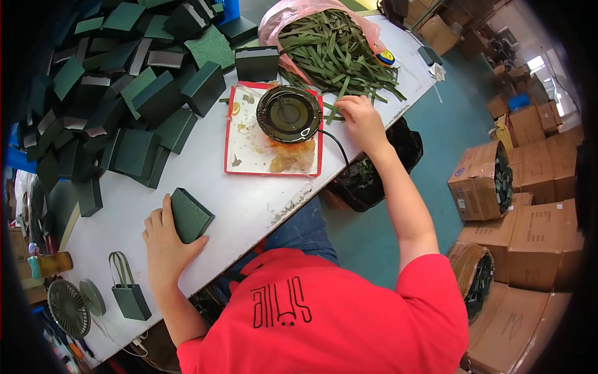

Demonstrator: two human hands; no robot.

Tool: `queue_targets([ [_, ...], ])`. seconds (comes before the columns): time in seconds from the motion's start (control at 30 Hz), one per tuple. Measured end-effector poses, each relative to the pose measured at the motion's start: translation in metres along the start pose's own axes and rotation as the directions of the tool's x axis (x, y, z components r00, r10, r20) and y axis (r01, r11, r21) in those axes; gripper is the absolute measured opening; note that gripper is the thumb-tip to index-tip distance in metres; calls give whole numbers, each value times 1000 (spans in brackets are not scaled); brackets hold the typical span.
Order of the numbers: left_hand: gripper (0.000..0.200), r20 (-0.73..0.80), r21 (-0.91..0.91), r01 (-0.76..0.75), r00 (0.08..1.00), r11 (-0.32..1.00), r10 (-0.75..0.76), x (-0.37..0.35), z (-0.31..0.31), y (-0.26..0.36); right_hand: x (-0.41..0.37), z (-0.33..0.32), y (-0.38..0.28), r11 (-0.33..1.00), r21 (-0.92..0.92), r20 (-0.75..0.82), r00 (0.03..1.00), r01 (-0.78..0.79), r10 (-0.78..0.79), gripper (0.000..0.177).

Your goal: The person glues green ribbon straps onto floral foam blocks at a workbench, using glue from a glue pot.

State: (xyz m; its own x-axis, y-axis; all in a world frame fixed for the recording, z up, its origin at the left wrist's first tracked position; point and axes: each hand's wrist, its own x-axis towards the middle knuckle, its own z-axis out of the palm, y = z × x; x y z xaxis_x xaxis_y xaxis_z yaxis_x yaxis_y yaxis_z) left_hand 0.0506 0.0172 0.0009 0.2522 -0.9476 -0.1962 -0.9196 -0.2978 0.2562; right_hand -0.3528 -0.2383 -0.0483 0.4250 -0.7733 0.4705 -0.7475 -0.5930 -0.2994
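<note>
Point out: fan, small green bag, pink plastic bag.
Fan (68,309): head view, front grille.
Small green bag (130,302): head view, front panel below handles.
Pink plastic bag (270,29): head view, left side of its rim.

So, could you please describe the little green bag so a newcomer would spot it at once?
Find the white table, then the dark round fan at its left end. The little green bag stands close by and, unlike the green boxes, has two looped handles.

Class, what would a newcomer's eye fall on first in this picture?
Probably the bright red shirt filling the bottom, then the jumbled heap of dark green boxes at upper left. Next might come the green strips spilling from a pink plastic bag at the top, right of centre.
</note>
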Motion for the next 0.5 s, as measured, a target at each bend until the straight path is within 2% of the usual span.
queue_targets([
  [0.03, 114, -62, 91, -43, 997, 995, 49, -1, 8, -2, 6, 2, 3, 999, 3, 84, 995, 47, -47, 18],
  [0.1, 112, -167, 79, -112, 978, 990, 124, 0, 16, -2, 14, 0, 2, 996, 9, 282, 956, 86, -85, 17],
  [0.13, 111, -219, 76, -147, 963, 986, 160, 0, 20, -2, 17, -3, 0, 995, -31, 321, 944, 93, -78, 17],
  [0.2, 110, -265, 15, -142, 954, 990, 140, 3, 34, 5, 22, -8, -5, 988, -112, 398, 916, 110, -57, 18],
  [0.43, 109, -243, -32, -159, 959, 987, 146, 7, 37, 29, 30, -8, 3, 981, -137, 506, 861, 138, -50, 10],
  [0.5, 109, -241, -32, -164, 959, 986, 151, 8, 36, 30, 27, -7, 8, 977, -92, 440, 888, 190, -131, 8],
])
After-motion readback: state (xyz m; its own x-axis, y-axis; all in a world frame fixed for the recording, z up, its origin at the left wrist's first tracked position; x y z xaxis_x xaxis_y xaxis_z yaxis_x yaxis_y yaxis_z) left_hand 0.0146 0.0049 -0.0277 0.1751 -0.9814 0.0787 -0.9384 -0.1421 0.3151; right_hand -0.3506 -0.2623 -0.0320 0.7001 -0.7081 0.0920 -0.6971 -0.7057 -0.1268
